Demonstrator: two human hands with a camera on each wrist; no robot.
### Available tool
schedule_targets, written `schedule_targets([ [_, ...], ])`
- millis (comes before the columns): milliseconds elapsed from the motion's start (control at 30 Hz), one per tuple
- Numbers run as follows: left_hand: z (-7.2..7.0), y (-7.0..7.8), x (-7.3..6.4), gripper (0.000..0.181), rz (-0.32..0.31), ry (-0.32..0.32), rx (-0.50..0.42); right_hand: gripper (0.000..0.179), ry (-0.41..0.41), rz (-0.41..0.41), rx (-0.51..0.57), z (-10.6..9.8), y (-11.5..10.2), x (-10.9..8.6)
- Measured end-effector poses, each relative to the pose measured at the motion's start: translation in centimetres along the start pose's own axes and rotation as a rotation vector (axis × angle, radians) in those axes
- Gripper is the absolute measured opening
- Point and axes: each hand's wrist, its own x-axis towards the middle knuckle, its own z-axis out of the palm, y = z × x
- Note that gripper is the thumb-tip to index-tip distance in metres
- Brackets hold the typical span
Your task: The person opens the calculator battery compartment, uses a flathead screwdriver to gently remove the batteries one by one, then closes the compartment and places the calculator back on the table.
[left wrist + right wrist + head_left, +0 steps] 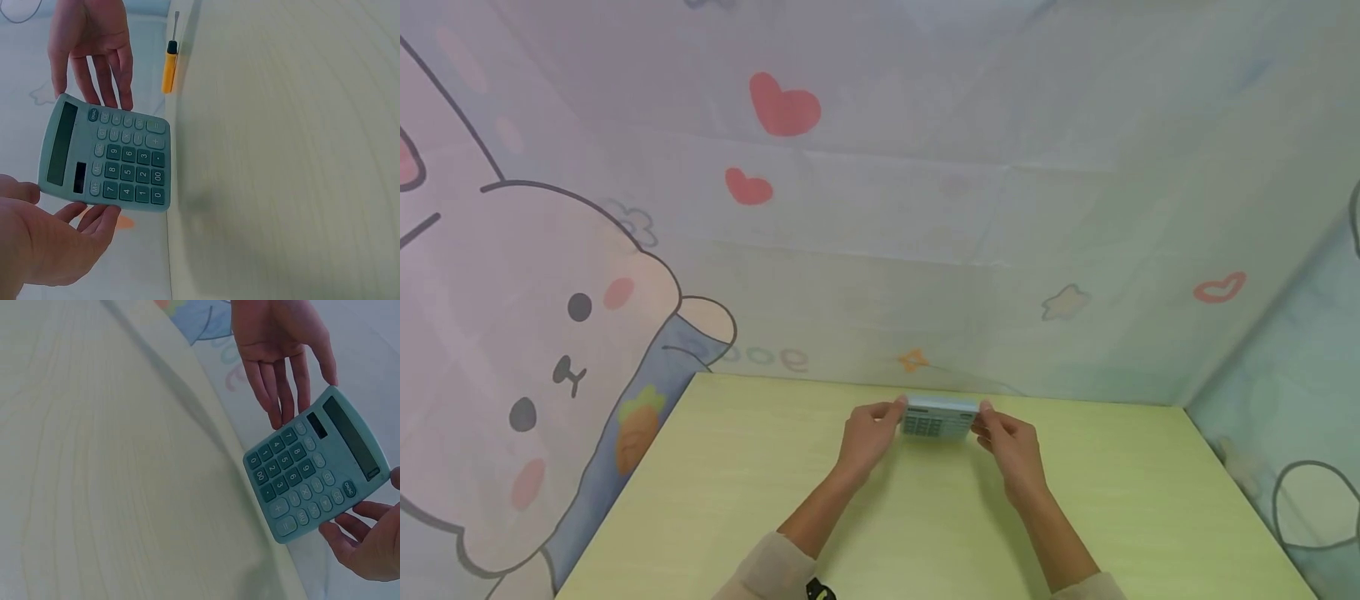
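A pale green calculator (937,418) is held up near the back of the table, between the two hands. My left hand (868,437) grips one side edge with thumb and fingers, as the left wrist view also shows. My right hand (1017,454) grips the opposite side edge. In the left wrist view the calculator's keys and dark display (63,144) are plain to see, and the right wrist view shows the same face, tilted. A shadow lies on the table beneath it.
A screwdriver (169,67) with a yellow and black handle lies at the table's edge in the left wrist view. Behind the light yellow table (760,467) hangs a printed cloth (925,208) with hearts and a rabbit. A dark band (820,590) shows at the left sleeve.
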Motion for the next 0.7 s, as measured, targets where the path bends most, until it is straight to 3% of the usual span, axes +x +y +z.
schedule_targets([
  [433, -0.63, -0.41, 0.00, 0.050, -0.005, -0.053, -0.094, 0.050, 0.012, 0.008, -0.014, 0.37, 0.01, -0.07],
  [700, -0.89, -0.26, -0.33, 0.050, -0.004, -0.097, -0.083, 0.040, 0.037, -0.009, -0.017, 0.43, 0.16, 0.06],
])
